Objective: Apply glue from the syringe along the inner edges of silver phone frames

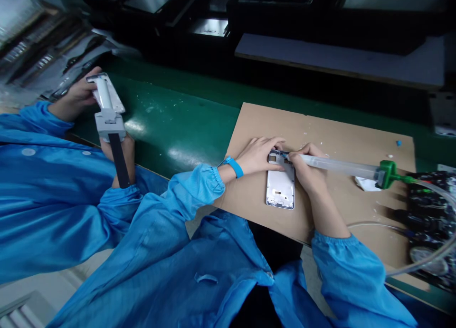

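Note:
A silver phone frame point(280, 188) lies on the brown cardboard sheet point(249, 128) in front of me. My left hand point(259, 154) grips the frame's upper left edge, its fingers bent around the top corner. In my right hand point(309, 170) is a clear dispensing syringe point(342, 165), held near its tip like a pen. The tip points at the top end of the frame; whether it touches is too small to tell. A green cap point(387, 174) closes the syringe's rear end, and a clear hose runs from it to the right.
On the left, a co-worker's hands point(80, 92) hold another phone part and a grey-and-white dispensing tool point(109, 121). Dark equipment with a gauge point(429, 260) stands at the right edge. A white scrap point(367, 184) and a small blue piece point(398, 143) lie on the cardboard, over a green mat point(185, 123).

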A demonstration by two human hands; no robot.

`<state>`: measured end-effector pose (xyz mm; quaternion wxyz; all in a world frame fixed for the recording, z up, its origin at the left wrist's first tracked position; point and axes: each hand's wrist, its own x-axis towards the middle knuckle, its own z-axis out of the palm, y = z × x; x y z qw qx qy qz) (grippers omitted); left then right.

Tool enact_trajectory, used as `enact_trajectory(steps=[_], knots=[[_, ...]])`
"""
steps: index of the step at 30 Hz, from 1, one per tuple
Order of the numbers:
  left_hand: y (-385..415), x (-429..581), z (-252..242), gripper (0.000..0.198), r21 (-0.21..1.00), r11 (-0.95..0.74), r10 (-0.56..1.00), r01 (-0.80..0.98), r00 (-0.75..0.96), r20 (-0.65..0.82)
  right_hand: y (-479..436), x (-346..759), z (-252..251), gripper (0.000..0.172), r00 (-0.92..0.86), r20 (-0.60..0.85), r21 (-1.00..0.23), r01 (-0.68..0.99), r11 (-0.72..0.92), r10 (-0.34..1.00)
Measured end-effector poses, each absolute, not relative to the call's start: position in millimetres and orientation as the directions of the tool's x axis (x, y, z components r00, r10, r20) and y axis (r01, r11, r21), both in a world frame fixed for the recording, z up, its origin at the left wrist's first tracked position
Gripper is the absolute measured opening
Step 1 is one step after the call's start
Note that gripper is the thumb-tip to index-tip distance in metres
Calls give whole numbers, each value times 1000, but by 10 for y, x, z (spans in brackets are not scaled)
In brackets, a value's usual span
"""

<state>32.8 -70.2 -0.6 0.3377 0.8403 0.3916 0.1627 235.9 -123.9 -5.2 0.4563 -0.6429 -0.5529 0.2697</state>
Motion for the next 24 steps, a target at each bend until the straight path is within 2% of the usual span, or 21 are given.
enact_trajectory(steps=[14, 24], knots=[[-709, 331, 24, 83, 696, -457, 771, 554, 637, -1, -1254, 2367, -63, 29, 227, 161, -896, 441, 46, 961], [-706, 328, -73, 84, 706, -464, 785, 535, 617, 48, -1258, 2398, -93, 33, 204, 130, -917, 397, 40, 970]])
